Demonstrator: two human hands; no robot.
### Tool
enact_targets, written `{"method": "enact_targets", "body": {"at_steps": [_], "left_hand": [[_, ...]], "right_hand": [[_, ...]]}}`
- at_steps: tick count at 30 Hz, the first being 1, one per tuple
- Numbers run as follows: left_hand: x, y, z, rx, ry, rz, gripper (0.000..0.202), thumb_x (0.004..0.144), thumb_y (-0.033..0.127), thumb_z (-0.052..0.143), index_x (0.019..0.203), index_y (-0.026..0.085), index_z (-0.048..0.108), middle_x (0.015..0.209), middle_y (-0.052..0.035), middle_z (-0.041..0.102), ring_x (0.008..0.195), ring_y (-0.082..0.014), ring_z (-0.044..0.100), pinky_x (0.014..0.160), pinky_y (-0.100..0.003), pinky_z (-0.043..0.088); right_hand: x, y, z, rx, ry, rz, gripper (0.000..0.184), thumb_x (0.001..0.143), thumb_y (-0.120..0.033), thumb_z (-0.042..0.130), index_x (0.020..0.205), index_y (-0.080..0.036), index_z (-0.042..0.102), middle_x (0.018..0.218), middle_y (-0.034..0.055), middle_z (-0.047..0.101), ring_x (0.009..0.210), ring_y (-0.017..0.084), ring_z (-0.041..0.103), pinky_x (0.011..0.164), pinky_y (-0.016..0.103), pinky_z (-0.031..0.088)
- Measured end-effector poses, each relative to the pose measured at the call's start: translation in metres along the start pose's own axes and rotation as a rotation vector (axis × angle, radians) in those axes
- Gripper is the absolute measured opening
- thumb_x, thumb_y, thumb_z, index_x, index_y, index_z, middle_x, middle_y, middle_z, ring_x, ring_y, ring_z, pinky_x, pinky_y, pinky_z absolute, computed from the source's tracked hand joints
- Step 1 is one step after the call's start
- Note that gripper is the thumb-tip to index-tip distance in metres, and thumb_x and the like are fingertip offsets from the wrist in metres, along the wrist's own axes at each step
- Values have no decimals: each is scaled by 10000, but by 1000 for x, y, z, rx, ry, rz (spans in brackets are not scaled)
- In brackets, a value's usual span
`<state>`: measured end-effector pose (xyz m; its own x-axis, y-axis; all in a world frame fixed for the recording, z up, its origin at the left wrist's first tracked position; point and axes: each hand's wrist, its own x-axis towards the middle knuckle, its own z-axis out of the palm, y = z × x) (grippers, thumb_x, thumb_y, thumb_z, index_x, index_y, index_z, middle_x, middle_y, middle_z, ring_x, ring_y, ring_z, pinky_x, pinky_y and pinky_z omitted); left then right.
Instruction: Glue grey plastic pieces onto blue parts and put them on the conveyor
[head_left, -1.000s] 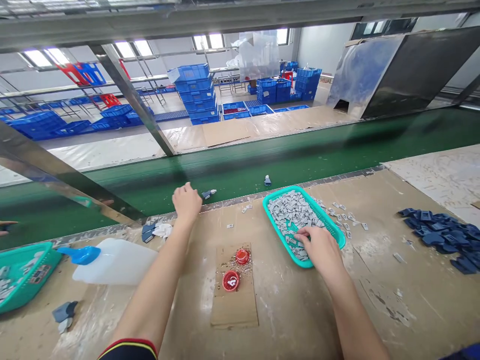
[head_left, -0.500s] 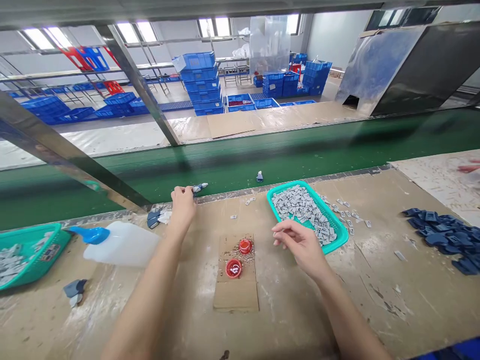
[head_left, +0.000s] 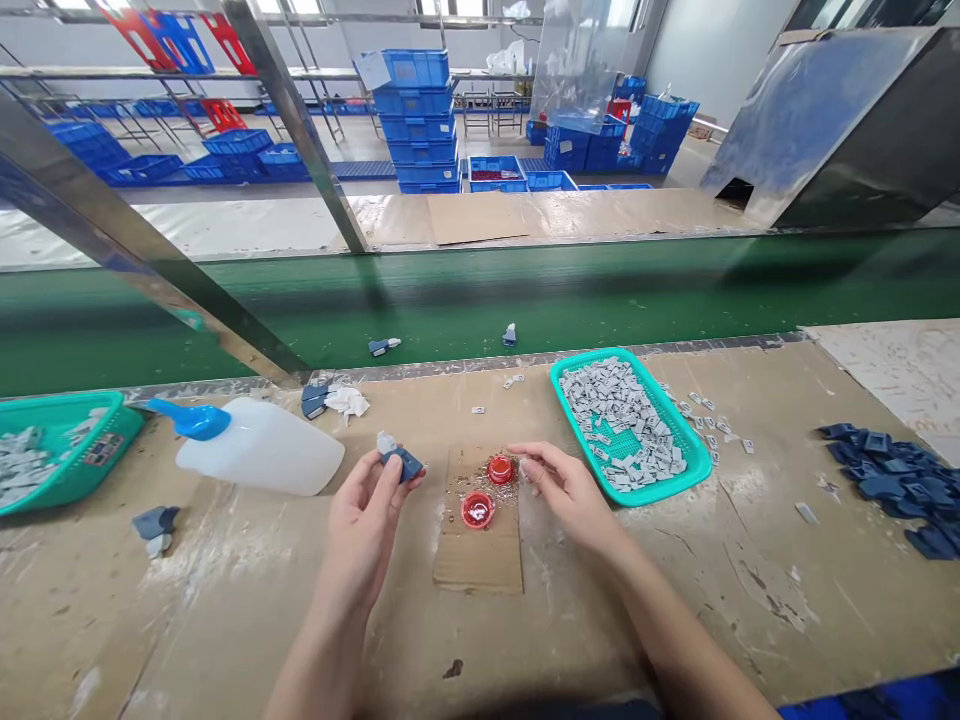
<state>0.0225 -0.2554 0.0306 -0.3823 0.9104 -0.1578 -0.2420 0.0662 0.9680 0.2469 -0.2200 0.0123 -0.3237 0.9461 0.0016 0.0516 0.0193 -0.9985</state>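
Left hand (head_left: 363,515) drew back, pinching blue part (head_left: 407,464).

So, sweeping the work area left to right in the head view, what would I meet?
Teal basket, white bottle, dark blue piece in the left hand, cardboard strip bearing two red cups, teal tray of grey pieces, pile of dark blue parts.

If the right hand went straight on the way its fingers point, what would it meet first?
Most likely the farther red cup, just left of the right hand. The hand's height is unclear, so it might pass over the cup instead.
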Motion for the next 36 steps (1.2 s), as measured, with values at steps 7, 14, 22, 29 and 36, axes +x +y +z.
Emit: {"method": "enact_targets", "body": {"at_steps": [7, 14, 22, 29, 36], "left_hand": [[-16, -15, -8, -3, 40, -28, 296, 735, 319, 713, 993, 204, 625, 985, -32, 658, 960, -160, 616, 903, -271, 466], [-17, -14, 0, 35, 11, 21, 267, 742, 280, 710, 982, 207, 616, 1001, -28, 650, 969, -147, 608, 901, -248, 469], [-22, -14, 11, 39, -43, 4, 238, 731, 260, 723, 939, 198, 624, 933, -7, 665, 889, -102, 627, 823, -163, 484], [-22, -20, 19, 43, -30, -18, 279, 668, 235, 767, 909, 170, 644, 891, -35, 709, 860, -149, 664, 815, -226, 528], [-29, -26, 32, 58, -108, -10, 244, 668, 184, 754, 900, 170, 682, 914, -57, 731, 877, -191, 683, 817, -271, 551]], "right_hand": [[8, 21, 7, 202, 171, 151, 255, 769, -407, 680, 819, -156, 678, 725, 55, 682, 634, 175, 613, 555, 263, 476], [9, 24, 17, 177, 248, 227, 283, 715, -407, 729, 786, -136, 697, 726, 87, 705, 613, 176, 611, 574, 278, 484], [11, 23, 17, 113, 248, 213, 275, 718, -398, 730, 768, -130, 695, 719, 92, 707, 654, 185, 624, 578, 264, 468], [10, 17, 12, 237, 228, 277, 291, 702, -393, 753, 778, -119, 691, 683, 73, 693, 615, 145, 593, 569, 237, 451], [2, -1, 12, 510, 108, 316, 234, 720, -352, 764, 791, -142, 690, 702, 30, 667, 613, 91, 537, 575, 190, 417]]}}
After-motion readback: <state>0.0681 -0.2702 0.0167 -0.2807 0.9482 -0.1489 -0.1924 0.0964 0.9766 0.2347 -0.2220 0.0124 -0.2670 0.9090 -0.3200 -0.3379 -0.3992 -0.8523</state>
